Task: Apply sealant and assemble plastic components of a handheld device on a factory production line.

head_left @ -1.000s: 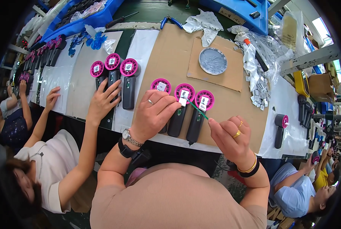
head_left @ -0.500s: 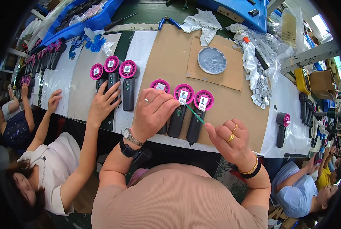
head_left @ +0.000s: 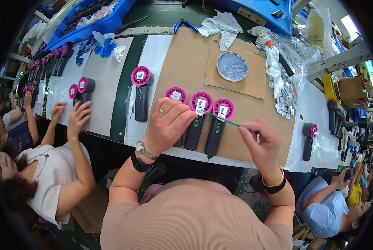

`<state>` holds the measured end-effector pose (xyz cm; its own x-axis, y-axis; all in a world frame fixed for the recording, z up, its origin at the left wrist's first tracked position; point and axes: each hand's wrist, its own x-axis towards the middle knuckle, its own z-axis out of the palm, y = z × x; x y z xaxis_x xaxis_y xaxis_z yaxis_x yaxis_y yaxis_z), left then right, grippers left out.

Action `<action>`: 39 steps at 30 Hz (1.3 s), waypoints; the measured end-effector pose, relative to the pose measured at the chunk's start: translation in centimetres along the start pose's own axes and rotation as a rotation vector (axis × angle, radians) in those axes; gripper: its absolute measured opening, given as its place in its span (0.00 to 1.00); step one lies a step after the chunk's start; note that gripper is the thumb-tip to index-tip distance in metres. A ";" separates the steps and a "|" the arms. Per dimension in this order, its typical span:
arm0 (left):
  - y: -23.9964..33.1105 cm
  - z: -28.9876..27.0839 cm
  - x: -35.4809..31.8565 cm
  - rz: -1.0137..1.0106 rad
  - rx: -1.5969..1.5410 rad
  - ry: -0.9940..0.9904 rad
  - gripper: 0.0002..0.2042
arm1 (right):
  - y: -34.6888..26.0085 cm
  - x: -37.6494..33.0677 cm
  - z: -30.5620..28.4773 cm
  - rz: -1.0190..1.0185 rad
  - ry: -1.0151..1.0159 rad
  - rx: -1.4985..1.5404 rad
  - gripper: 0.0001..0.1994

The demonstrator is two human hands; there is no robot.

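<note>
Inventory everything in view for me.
Handheld units: three, pink-black, on cardboard
Other units: many, mostly pink-black, table's both sides
Cardboard: two sheets, brown, mid-table
Dish: one, grey, on smaller sheet
Stick: one, green, right hand to middle unit
Pliers: one, blue-handled, far edge
Screwdriver: one, dark-handled, left of pliers
Cloths: at least two, white, beyond dish and right
Small squares: many, silvery, right of cardboard
Plastic bags: several, clear, right side
Bins: at least two, blue, far side
Co-workers: several, variously dressed, both sides
Left hand: one, silver-ringed, at middle unit
Right hand: one, gold-braceleted, pinching stick
</note>
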<state>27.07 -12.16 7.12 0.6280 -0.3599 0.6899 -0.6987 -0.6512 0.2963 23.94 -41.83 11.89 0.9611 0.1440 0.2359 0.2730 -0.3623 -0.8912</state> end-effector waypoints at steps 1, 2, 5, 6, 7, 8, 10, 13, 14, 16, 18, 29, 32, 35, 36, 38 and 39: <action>0.0 0.0 -0.1 0.004 0.000 -0.002 0.11 | 0.1 0.2 -0.2 0.120 -0.001 0.081 0.06; -0.1 -0.1 -0.2 0.009 0.001 -0.004 0.11 | 0.0 0.5 -0.3 0.117 -0.003 0.085 0.06; -0.5 -0.9 0.1 -0.092 -0.025 0.045 0.12 | 0.0 1.2 -0.9 0.423 0.166 0.358 0.05; -0.7 -1.2 0.3 -0.143 -0.040 0.070 0.12 | 0.3 1.7 -1.2 0.422 0.167 0.358 0.05; -1.0 -1.6 0.5 -0.141 -0.041 0.070 0.12 | 0.8 2.4 -1.6 0.394 0.202 0.318 0.05; -1.1 -2.0 1.1 -0.188 -0.036 0.006 0.13 | 1.2 3.1 -2.2 0.369 0.243 0.274 0.05; -1.6 -2.5 2.0 -0.274 -0.029 -0.121 0.14 | 1.9 4.5 -2.7 0.341 0.297 0.222 0.06; -2.4 -2.5 1.8 -0.253 -0.081 -0.122 0.14 | 4.0 6.5 -3.1 0.267 0.296 0.031 0.06; -2.6 -2.4 1.7 -0.248 -0.103 -0.125 0.14 | 4.6 7.1 -3.3 0.268 0.311 0.022 0.06; -2.7 -2.4 1.0 -0.246 -0.120 -0.135 0.13 | 5.5 8.2 -3.4 0.124 0.293 -0.119 0.06; -2.7 -2.4 0.5 -0.260 -0.135 -0.153 0.13 | 6.0 9.0 -3.4 0.054 0.286 -0.196 0.06; -2.0 -3.4 0.8 -0.235 -0.124 -0.196 0.13 | 8.0 11.5 -2.7 -0.008 0.286 -0.290 0.06; -2.2 -3.3 0.6 -0.232 -0.132 -0.198 0.13 | 8.6 11.6 -2.9 0.028 0.258 -0.259 0.07; -2.4 -3.0 0.5 -0.227 -0.142 -0.195 0.13 | 9.2 11.6 -3.0 0.057 0.238 -0.232 0.08; -2.3 -2.9 0.5 -0.226 -0.144 -0.190 0.13 | 9.4 11.7 -3.1 0.070 0.233 -0.222 0.08; -2.3 -2.7 0.5 -0.224 -0.148 -0.179 0.13 | 9.7 11.6 -3.0 0.082 0.228 -0.211 0.08; -2.3 -2.6 0.4 -0.223 -0.147 -0.178 0.13 | 9.8 11.6 -2.9 0.111 0.222 -0.167 0.09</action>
<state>28.06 -9.06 8.47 0.8123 -0.3392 0.4746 -0.5711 -0.6280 0.5286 37.84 -46.41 7.06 0.9661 -0.1034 0.2364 0.1518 -0.5133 -0.8447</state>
